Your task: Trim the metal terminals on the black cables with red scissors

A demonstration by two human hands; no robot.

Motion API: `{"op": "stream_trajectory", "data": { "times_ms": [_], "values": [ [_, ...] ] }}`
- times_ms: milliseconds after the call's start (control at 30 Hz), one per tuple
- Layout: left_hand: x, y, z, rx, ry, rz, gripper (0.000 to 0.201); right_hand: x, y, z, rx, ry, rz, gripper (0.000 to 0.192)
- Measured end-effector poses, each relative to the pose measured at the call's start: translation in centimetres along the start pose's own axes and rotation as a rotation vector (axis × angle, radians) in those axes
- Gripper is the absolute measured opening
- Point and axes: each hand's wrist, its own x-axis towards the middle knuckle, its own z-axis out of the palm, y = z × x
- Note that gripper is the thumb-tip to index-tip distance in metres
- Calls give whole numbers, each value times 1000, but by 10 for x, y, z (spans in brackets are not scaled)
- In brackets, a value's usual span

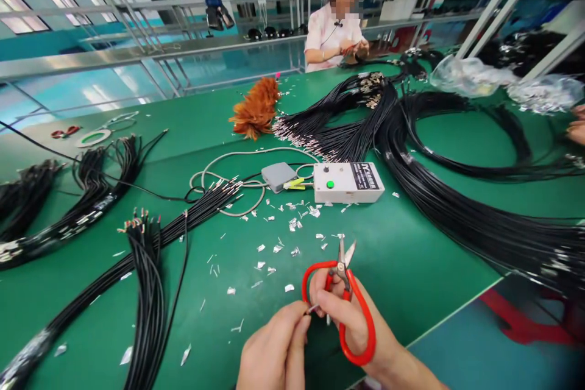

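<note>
Pinching a thin cable end (312, 309) in my left grip (273, 344), thumb against finger, with my right thumb up at its tip. Right grip (342, 311) is also wrapped round red-handled scissors (340, 269), blades parted and pointing away from me. Both are over the near part of the green worktop (393, 250). Silvery scraps (289, 287) scattered just beyond; white JY-marked box (345, 184) with 1 green button behind those. Black cable bundle (148, 274) to the left.

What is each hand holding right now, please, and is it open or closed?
Left hand: closed, pinching a thin cable end.
Right hand: closed around red-handled scissors, blades apart; whether it also grips the cable end cannot be told.
</note>
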Motion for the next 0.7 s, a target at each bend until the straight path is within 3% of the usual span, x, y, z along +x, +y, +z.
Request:
{"op": "stream_trajectory", "data": {
  "times_ms": [267,500,600,700],
  "values": [
    [-2,13,-1,-217,-20,-315,16,-15,15,3,94,50,183,24],
    [-2,14,-4,-231,-83,-324,14,-6,3,1,79,34,11,19],
    [-3,14,-4,-245,-96,-334,15,-4,0,2,124,25,56,19],
    [-3,15,-4,-351,-134,-448,18,-4,2,3,233,16,142,17]
  ]
}}
